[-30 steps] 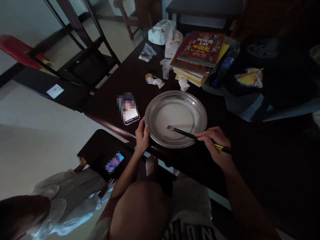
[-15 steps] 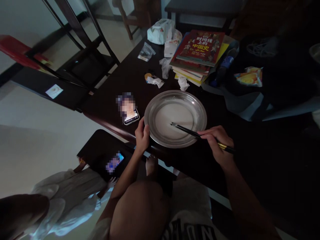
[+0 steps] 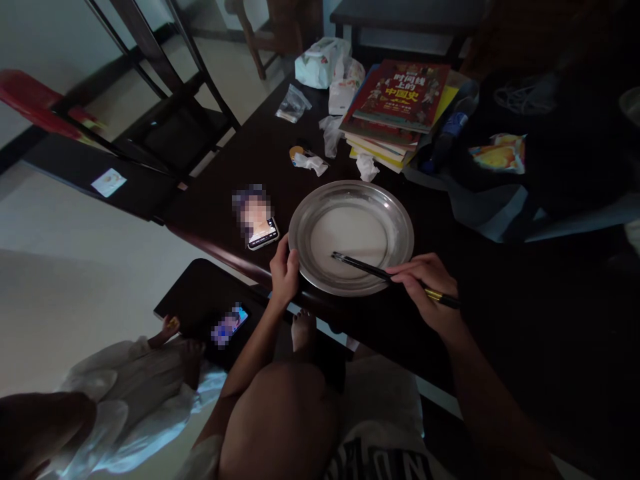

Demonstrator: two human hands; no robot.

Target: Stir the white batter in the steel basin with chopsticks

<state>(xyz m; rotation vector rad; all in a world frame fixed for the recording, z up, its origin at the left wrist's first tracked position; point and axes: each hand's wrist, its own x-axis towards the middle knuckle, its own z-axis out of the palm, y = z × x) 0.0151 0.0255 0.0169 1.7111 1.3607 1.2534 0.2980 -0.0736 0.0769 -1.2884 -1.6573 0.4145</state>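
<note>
The table [image 3: 240, 160] is dark and crowded beyond the fingers: a stack of books [image 3: 400, 107] far past them, crumpled wrappers [image 3: 310, 162] nearer, and a phone [image 3: 257, 220] just left of the left hand [image 3: 285, 270].

The metal plate [image 3: 351, 237], holding a thin white liquid, sits at the table's near edge between both hands. The left hand's fingers are curled over its near-left rim, pinching it steady.

The right hand [image 3: 425, 287] has its fingers pressed together around 2 dark chopsticks [image 3: 370, 268], whose tips rest in the liquid near the plate's middle.

Compared with 0.5 s ago, the chopstick tips have slid left and slightly toward the person, and the right hand has shifted with them; 1.0 s ago the tips lay close to where they are now. That back-and-forth reads as stirring in progress. The plate and left hand have not moved.

At lower left, another person's hand [image 3: 193, 360] has come close to a second phone [image 3: 229, 325] on a low stool.
</note>
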